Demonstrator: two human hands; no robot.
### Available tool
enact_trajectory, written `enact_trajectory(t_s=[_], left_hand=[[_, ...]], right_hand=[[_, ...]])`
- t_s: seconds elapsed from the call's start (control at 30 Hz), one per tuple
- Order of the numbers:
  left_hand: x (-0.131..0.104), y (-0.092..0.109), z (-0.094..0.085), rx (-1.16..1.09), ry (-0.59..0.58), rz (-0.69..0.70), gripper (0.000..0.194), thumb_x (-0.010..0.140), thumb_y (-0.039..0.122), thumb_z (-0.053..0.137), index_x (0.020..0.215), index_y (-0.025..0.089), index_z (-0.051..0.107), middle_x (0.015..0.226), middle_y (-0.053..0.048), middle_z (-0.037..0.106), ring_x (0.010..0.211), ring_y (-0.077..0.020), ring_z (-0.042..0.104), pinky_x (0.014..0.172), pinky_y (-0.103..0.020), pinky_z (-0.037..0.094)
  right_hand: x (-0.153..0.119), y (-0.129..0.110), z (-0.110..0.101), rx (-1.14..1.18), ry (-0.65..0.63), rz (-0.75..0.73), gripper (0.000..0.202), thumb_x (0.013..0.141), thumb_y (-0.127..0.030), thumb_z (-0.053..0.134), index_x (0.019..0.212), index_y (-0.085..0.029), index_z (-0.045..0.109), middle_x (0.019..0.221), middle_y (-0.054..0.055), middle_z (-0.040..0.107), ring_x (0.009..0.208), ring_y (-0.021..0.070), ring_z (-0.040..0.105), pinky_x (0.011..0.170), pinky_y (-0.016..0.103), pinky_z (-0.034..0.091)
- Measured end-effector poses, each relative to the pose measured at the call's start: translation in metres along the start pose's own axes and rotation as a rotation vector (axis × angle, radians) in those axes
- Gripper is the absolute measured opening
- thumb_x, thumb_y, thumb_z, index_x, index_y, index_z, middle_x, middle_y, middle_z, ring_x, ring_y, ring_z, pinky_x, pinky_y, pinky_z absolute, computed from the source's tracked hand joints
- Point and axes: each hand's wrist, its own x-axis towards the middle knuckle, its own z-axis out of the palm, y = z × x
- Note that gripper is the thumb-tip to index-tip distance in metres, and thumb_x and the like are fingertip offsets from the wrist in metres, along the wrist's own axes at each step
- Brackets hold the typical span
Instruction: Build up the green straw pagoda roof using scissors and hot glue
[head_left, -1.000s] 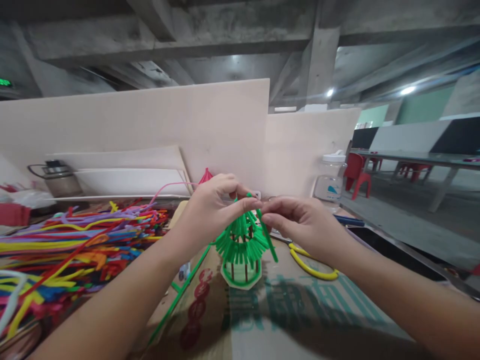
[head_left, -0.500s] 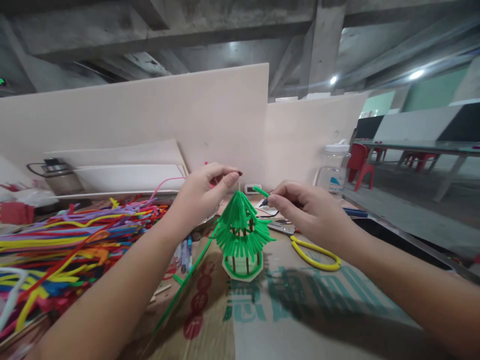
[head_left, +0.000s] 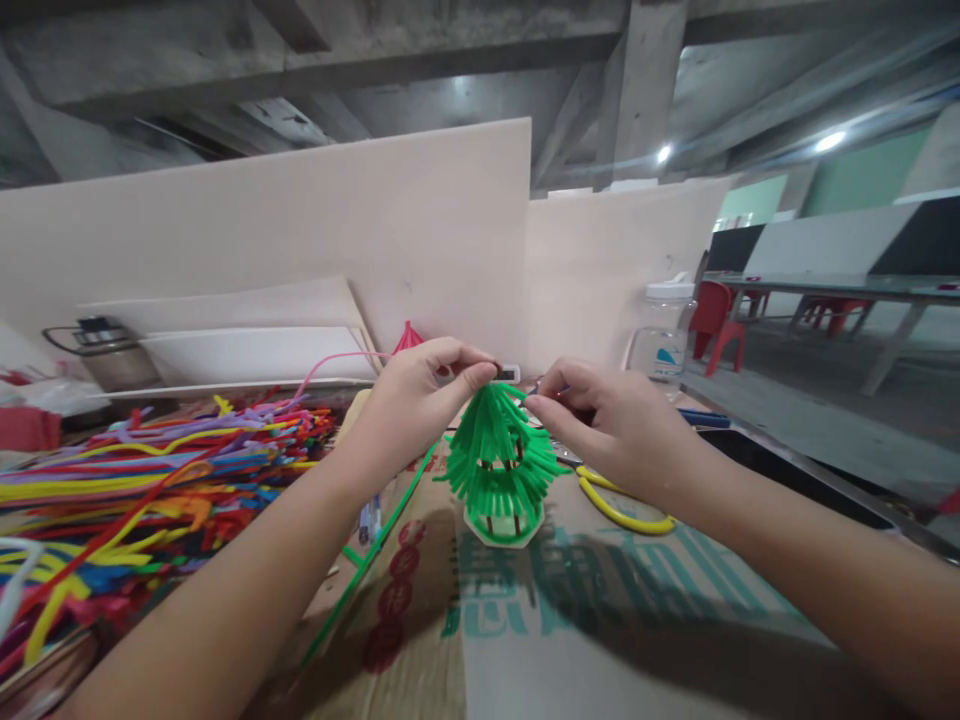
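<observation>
A small pavilion model (head_left: 504, 468) with a two-tier roof of green pipe cleaners and brown posts stands upright on a pale polygonal base. My left hand (head_left: 427, 400) is closed in a pinch at the roof's peak, its fingertips covering the tip. Beside the upper roof's right side, my right hand (head_left: 615, 420) is closed on a short green pipe cleaner, mostly hidden by the fingers and blending with the roof. A long green pipe cleaner (head_left: 379, 545) lies left of the model. Yellow-handled scissors (head_left: 626, 515) rest below my right hand, partly covered by it.
Colourful pipe cleaners (head_left: 150, 480) are heaped at the left. Printed cardboard (head_left: 525, 650) covers the table in front. A clear bottle (head_left: 664, 335) stands at the back right, a dark-lidded jug (head_left: 101, 350) at the back left. Pale boards (head_left: 300, 230) rise behind.
My right hand has moved left, bringing the short pipe cleaner to the roof. My left hand has lowered slightly onto the peak. The model appears tilted or shifted a little to the right.
</observation>
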Motion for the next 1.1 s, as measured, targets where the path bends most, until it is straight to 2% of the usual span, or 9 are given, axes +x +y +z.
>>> enact_trajectory(t_s=[0.27,0.7,0.9,1.1], left_hand=[[-0.0005,0.0022,-0.0022,0.09,-0.017,0.092,0.021,0.093,0.034,0.06,0.097,0.02,0.075,0.089,-0.004,0.073,0.084,-0.017,0.066,0.074,-0.027,0.05],[-0.0038,0.0054,-0.0022,0.115,-0.011,0.082,0.022,0.093,0.037,0.06,0.099,0.023,0.076,0.092,-0.002,0.075,0.084,-0.0161,0.067,0.078,-0.026,0.052],[-0.003,0.0049,-0.0028,0.127,-0.026,0.059,0.023,0.092,0.037,0.061,0.102,0.024,0.077,0.094,-0.002,0.076,0.084,-0.0169,0.068,0.077,-0.026,0.053],[-0.0038,0.0032,-0.0039,0.149,-0.056,0.041,0.023,0.092,0.037,0.06,0.097,0.023,0.077,0.089,0.0,0.076,0.079,-0.0155,0.067,0.075,-0.025,0.052]], right_hand=[[-0.0002,-0.0064,0.0019,-0.016,0.017,-0.01,0.022,0.092,-0.03,0.051,0.071,-0.022,0.051,0.056,-0.003,0.052,0.052,0.0106,0.044,0.052,0.026,0.027],[0.0,-0.0068,0.0063,0.17,-0.054,0.057,0.02,0.091,-0.033,0.052,0.077,-0.021,0.058,0.062,-0.002,0.056,0.053,0.0101,0.047,0.051,0.025,0.031],[0.0002,-0.0059,0.0066,0.172,-0.04,0.069,0.018,0.089,-0.032,0.054,0.077,-0.02,0.059,0.06,-0.002,0.055,0.052,0.0097,0.045,0.05,0.024,0.031],[0.0002,-0.007,0.0048,0.178,-0.045,0.074,0.017,0.09,-0.031,0.052,0.077,-0.021,0.058,0.059,-0.003,0.055,0.052,0.0099,0.046,0.05,0.024,0.031]])
